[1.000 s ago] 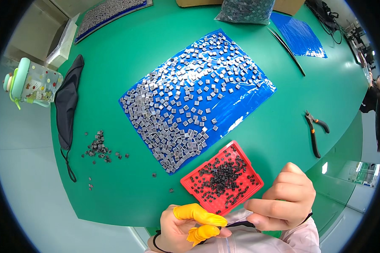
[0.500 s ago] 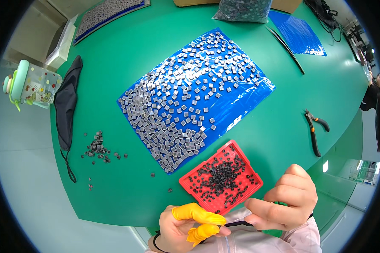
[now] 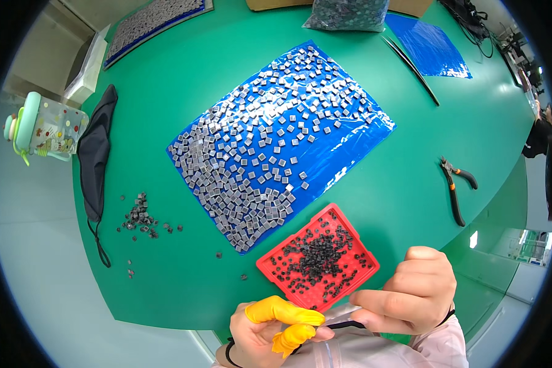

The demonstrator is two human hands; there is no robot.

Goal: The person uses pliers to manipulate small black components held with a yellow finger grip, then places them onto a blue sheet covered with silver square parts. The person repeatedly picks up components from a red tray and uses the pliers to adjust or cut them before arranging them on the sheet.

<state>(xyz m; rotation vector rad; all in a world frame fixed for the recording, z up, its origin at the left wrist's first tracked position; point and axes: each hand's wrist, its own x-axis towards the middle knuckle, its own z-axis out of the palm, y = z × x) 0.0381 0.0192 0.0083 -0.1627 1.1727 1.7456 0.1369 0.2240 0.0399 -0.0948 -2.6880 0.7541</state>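
Observation:
My left hand (image 3: pixel 267 331) is at the bottom centre, with yellow finger cots (image 3: pixel 285 313) on its thumb and a finger. Those covered tips are pinched together, hiding whatever lies between them. To its right my right hand (image 3: pixel 411 294) is curled, thumb pressed to forefinger, its contents hidden too. A black strip (image 3: pixel 348 324) shows between the two hands; I cannot tell whether they grip it or it is part of my clothing. Just beyond the hands sits a red tray (image 3: pixel 276 253) holding many small black parts (image 3: pixel 321 254), heaped in its middle.
Small square grey pieces (image 3: pixel 251 211) cover much of a blue film sheet (image 3: pixel 331 156). Dark loose parts (image 3: pixel 140 218) lie left, by a black mask (image 3: pixel 95 153) and a bottle (image 3: pixel 52 127). Cutters (image 3: pixel 452 187) and tweezers (image 3: pixel 414 72) lie right. A filled bag (image 3: pixel 346 13) stands at the back.
The tabletop things appear shifted slightly left in the picture. My right hand sits slightly left and lower, its fingers still pinched; my left hand keeps its pinch.

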